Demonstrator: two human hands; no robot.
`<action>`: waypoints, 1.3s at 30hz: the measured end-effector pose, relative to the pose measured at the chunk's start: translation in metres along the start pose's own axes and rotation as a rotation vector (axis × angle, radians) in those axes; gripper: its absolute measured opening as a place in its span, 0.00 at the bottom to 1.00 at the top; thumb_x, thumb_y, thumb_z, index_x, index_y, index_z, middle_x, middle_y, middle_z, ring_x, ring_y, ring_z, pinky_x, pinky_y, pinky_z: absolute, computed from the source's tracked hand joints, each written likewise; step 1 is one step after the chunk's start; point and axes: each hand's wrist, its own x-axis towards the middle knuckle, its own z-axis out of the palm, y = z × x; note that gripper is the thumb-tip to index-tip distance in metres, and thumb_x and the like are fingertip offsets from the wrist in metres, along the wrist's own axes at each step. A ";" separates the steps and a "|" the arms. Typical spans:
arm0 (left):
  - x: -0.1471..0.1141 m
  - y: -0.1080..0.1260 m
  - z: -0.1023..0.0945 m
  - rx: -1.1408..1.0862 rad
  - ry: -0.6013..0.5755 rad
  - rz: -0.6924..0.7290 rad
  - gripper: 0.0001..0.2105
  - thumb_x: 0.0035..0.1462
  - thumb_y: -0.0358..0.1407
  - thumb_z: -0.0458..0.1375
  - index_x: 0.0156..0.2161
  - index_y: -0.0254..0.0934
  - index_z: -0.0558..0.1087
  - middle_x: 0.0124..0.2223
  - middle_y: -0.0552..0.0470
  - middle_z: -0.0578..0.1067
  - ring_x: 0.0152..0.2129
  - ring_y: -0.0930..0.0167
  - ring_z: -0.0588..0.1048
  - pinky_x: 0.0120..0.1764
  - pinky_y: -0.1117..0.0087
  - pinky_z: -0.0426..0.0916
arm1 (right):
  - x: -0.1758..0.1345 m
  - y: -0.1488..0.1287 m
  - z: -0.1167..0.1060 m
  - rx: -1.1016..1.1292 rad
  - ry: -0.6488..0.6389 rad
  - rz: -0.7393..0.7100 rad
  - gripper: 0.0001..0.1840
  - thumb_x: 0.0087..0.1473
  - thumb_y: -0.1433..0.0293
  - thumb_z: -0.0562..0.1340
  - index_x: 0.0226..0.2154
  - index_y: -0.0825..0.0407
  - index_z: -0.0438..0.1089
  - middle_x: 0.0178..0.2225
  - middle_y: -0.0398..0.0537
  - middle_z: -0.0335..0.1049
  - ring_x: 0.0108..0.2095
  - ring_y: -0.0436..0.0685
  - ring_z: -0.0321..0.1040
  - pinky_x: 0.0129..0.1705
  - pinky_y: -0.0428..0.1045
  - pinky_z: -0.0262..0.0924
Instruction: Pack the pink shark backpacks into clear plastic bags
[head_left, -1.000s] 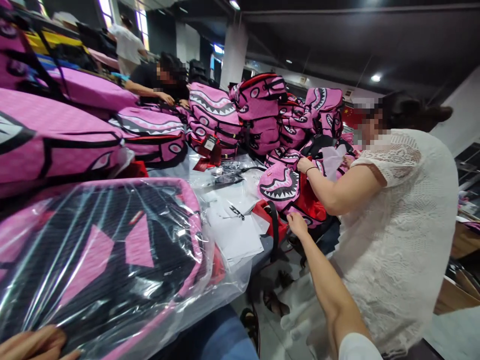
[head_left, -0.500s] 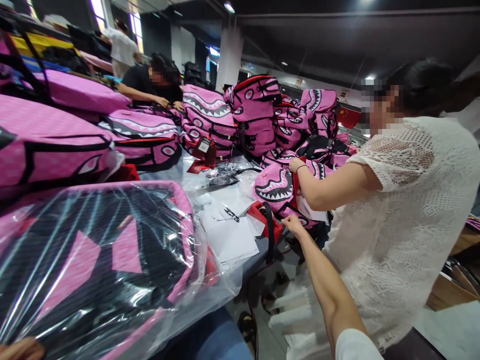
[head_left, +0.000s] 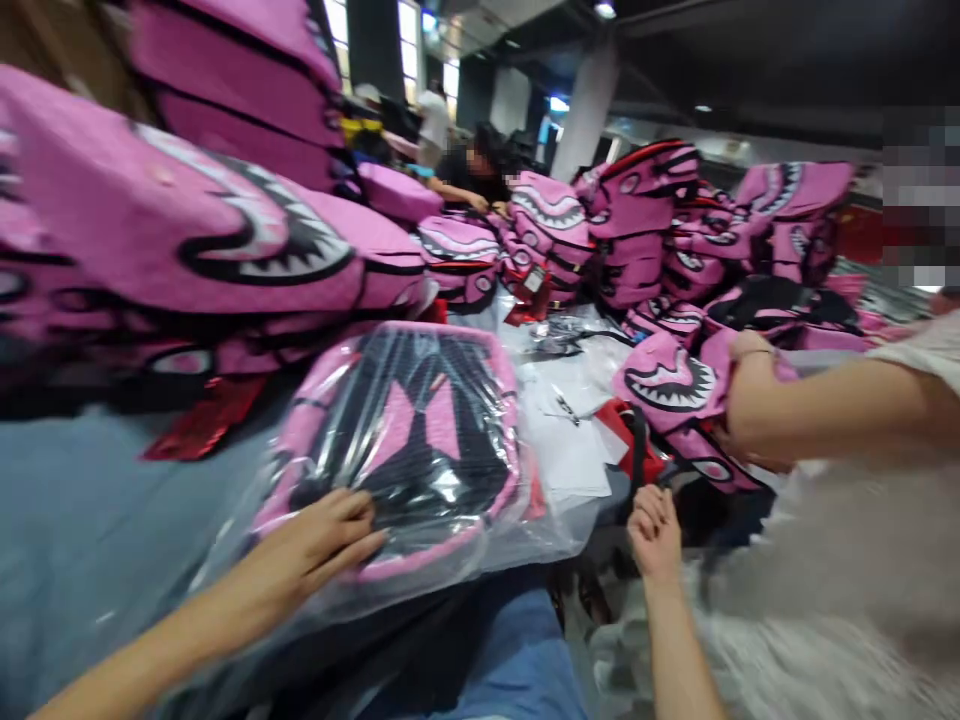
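A pink and black backpack [head_left: 442, 420] in a clear plastic bag [head_left: 555, 535] lies flat in front of me. My left hand [head_left: 334, 545] rests on its near left part, fingers stretched out over the plastic. My right hand [head_left: 655, 528] is raised at the table's front edge with its fingers curled in, and nothing shows in them. Just above it are a black strap [head_left: 639, 450] and the red lining of an open pink backpack with a shark-mouth print [head_left: 671, 380]. A co-worker's arm [head_left: 832, 405] reaches onto that backpack.
Pink backpacks [head_left: 262, 230] are piled on the left, and more stacks [head_left: 637, 230] stand at the back. White paper sheets [head_left: 562, 460] with small black thread snips [head_left: 566, 408] lie beside the wrapped backpack. A red shiny packet [head_left: 202, 420] is on the grey table [head_left: 112, 510]. A co-worker stands close on my right.
My view has swung left. My right hand has drawn back from the red-lined backpack, its fingers now curled. My left hand now shows fully on the wrapped backpack.
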 end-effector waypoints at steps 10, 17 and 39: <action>0.009 0.010 0.000 -0.037 -0.038 -0.037 0.28 0.70 0.53 0.42 0.27 0.38 0.72 0.33 0.53 0.69 0.33 0.69 0.67 0.38 0.69 0.61 | 0.002 -0.020 0.184 -1.069 -1.260 -0.140 0.18 0.60 0.59 0.69 0.29 0.51 0.64 0.25 0.36 0.62 0.25 0.46 0.56 0.28 0.44 0.46; 0.008 0.008 0.002 -0.034 -0.037 -0.024 0.29 0.70 0.54 0.42 0.28 0.38 0.73 0.34 0.52 0.69 0.34 0.69 0.67 0.38 0.68 0.61 | 0.009 0.017 0.214 -1.787 -1.316 -0.594 0.12 0.61 0.61 0.68 0.38 0.52 0.70 0.32 0.43 0.75 0.33 0.52 0.72 0.27 0.48 0.43; 0.009 -0.014 0.014 -0.048 -0.021 0.041 0.29 0.71 0.52 0.40 0.25 0.38 0.69 0.31 0.52 0.68 0.31 0.70 0.65 0.36 0.68 0.60 | 0.056 0.042 0.205 -1.671 -0.842 -0.250 0.05 0.60 0.68 0.68 0.37 0.49 0.71 0.30 0.39 0.71 0.32 0.51 0.68 0.32 0.45 0.56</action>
